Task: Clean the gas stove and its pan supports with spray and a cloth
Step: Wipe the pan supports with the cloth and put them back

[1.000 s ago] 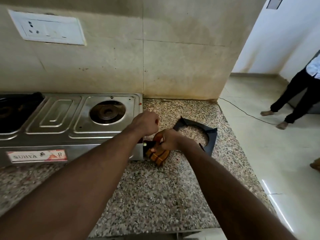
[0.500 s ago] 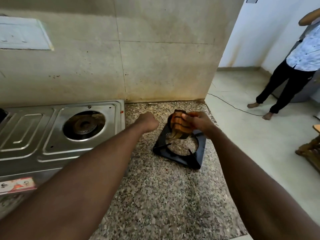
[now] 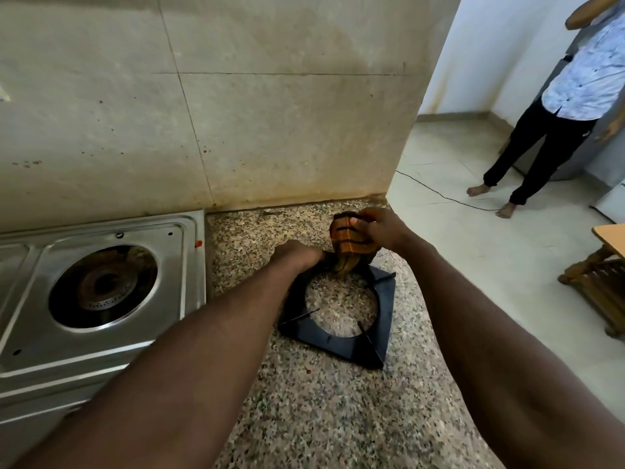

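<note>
A black square pan support (image 3: 351, 343) lies flat on the speckled granite counter (image 3: 321, 411), to the right of the steel gas stove (image 3: 101, 292). The stove's right burner (image 3: 101, 286) is bare, with no support on it. My right hand (image 3: 382, 228) grips a bunched orange cloth with dark stripes (image 3: 348, 238) over the support's far corner. My left hand (image 3: 297, 257) is closed on the support's far left edge, next to the cloth. No spray bottle is in view.
A tiled wall (image 3: 236, 113) rises right behind the counter. The counter ends at the right, with floor beyond. A person in a light shirt and black trousers (image 3: 554, 110) stands there barefoot. A black cable (image 3: 439, 194) crosses the floor. Wooden furniture (image 3: 605, 282) is at the right edge.
My right hand carried the cloth from the stove's front corner to the pan support's far corner. My left hand moved from the stove's edge onto the support. The view swung right.
</note>
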